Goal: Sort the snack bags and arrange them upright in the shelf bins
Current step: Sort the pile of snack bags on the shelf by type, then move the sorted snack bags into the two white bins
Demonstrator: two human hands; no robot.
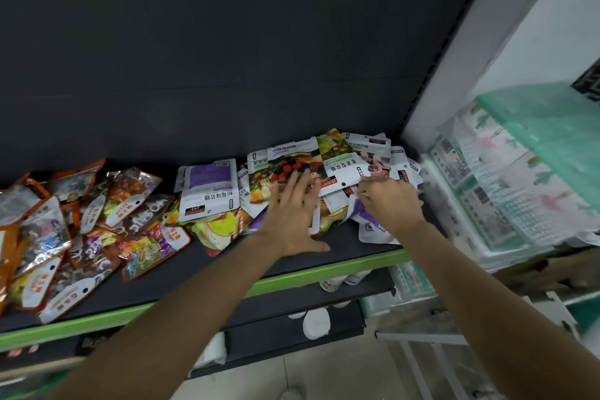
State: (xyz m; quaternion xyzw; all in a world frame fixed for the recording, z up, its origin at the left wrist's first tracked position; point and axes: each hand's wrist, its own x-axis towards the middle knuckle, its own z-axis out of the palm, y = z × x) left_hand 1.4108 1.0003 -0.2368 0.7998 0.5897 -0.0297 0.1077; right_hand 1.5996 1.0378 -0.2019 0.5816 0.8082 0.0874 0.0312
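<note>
- Snack bags (302, 169) lie flat in loose heaps on a dark shelf (194, 273), none upright.
- Left hand (292, 214), fingers spread wide, presses the white pile.
- Right hand (389, 201) pinches one white bag's edge.
- Sorting looks barely begun; next, lift that bag clear.

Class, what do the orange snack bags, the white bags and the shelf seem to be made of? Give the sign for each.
Orange bags: likely glossy plastic or foil film; they crinkle and show bright glints.
White bags: probably printed plastic film, duller; flat pouches with bent corners.
Shelf: looks like dark, matt painted metal with a green front strip; flat, without shine.
</note>
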